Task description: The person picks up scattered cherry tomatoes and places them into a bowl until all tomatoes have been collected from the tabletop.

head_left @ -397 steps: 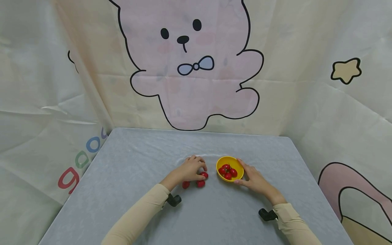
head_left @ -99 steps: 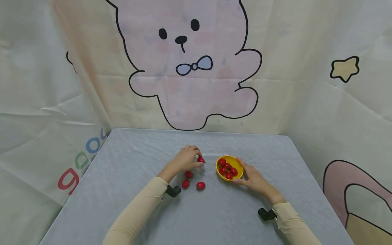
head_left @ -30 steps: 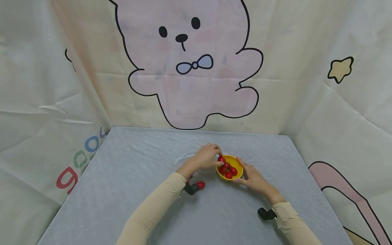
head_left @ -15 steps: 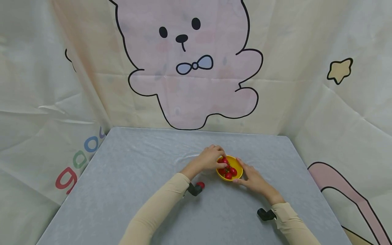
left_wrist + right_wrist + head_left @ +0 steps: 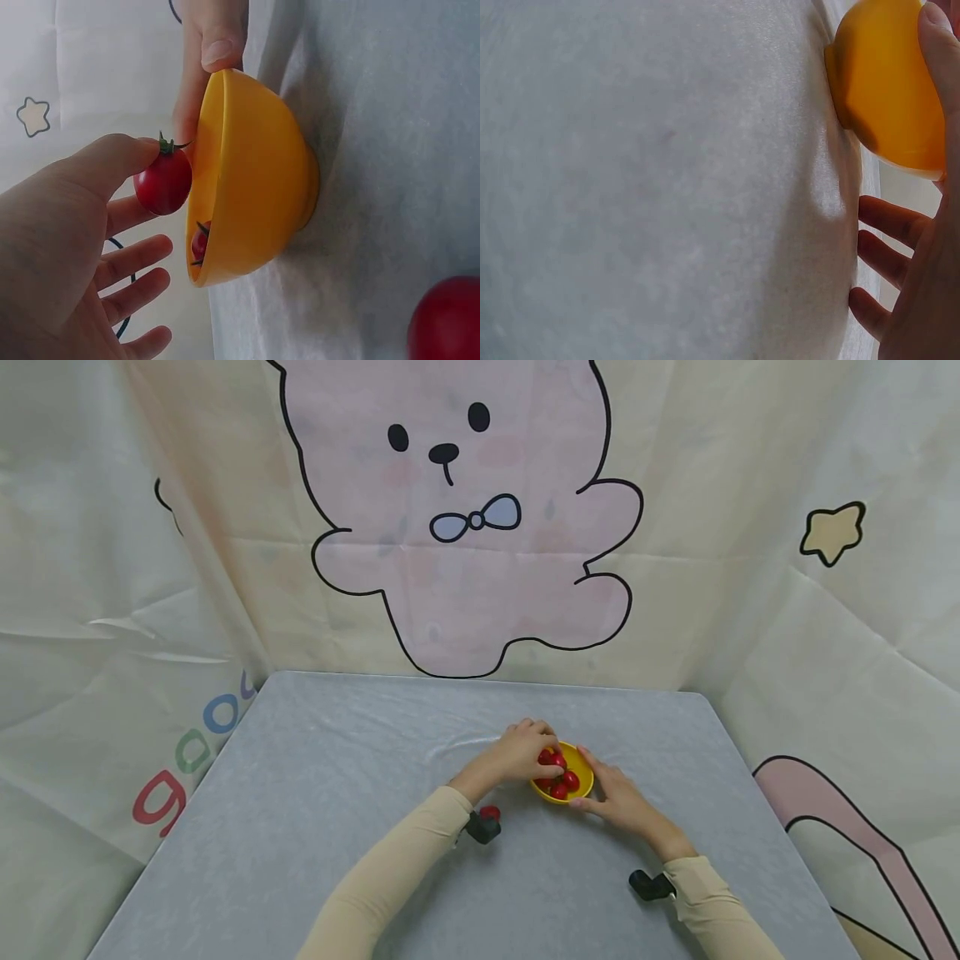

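The person's left hand (image 5: 522,756) hangs over the near-left rim of a small yellow bowl (image 5: 582,779), and in the left wrist view a cherry tomato (image 5: 163,181) sits against the tip of the thumb (image 5: 112,159), right at the bowl's lip, its green stalk pointing toward the rim. The other fingers (image 5: 135,259) are spread loosely below it, so the tomato looks barely pinched; whether a second finger is pressing it from the far side I cannot tell. Inside the bowl lie more cherry tomatoes (image 5: 570,781), a little red heap, one of them peeping over the edge in the left wrist view.

The right hand (image 5: 617,795) steadies the bowl from its right side, thumb (image 5: 939,45) laid against the yellow wall and the remaining fingers (image 5: 889,221) stretched out beside it on the table, not curled round anything.

One loose cherry tomato (image 5: 491,812) rests on the grey tablecloth (image 5: 315,793) near the left wrist, well short of the bowl, just beside the black camera mount (image 5: 480,828) strapped there. Both arms wear beige sleeves (image 5: 390,877). Behind the table hangs a pale curtain printed with a pink cartoon bear (image 5: 472,543) and a yellow star (image 5: 831,532)
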The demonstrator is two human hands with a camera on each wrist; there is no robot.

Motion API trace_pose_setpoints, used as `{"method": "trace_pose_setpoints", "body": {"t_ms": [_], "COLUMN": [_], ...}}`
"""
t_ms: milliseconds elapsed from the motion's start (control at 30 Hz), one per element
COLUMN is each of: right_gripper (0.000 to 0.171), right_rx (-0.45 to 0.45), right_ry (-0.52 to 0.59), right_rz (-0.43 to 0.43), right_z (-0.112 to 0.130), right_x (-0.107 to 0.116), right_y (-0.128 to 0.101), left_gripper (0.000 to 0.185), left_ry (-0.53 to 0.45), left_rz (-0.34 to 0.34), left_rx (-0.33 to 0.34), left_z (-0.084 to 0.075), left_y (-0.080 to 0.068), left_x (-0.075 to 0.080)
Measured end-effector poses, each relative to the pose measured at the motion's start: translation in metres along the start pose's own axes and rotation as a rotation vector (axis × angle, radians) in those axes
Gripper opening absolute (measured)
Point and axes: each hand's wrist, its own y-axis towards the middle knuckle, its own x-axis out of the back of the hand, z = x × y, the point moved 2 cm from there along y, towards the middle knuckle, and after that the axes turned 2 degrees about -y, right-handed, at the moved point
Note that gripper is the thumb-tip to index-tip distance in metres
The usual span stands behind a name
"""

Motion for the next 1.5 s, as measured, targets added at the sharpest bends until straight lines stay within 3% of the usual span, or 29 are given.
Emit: {"method": "trace_pose_setpoints", "body": {"t_ms": [767, 1500], "right_gripper": [0.097, 0.097], "right_rx": [0.013, 0.017], "right_ry": [0.011, 0.004], "right_rz": [-0.006, -0.005], "right_z": [-0.002, -0.001], "right_x": [0.000, 0.000], "right_y": [0.000, 0.001], "left_gripper": [0.038, 0.037], "left_ry": [0.048, 0.017], "left_rz": [0.032, 0.003], "left_rx": [-0.005, -0.014], "left_z": [-0.006, -0.003], "left_y": [0.003, -0.004], "left_x": [-0.012, -0.005]}}
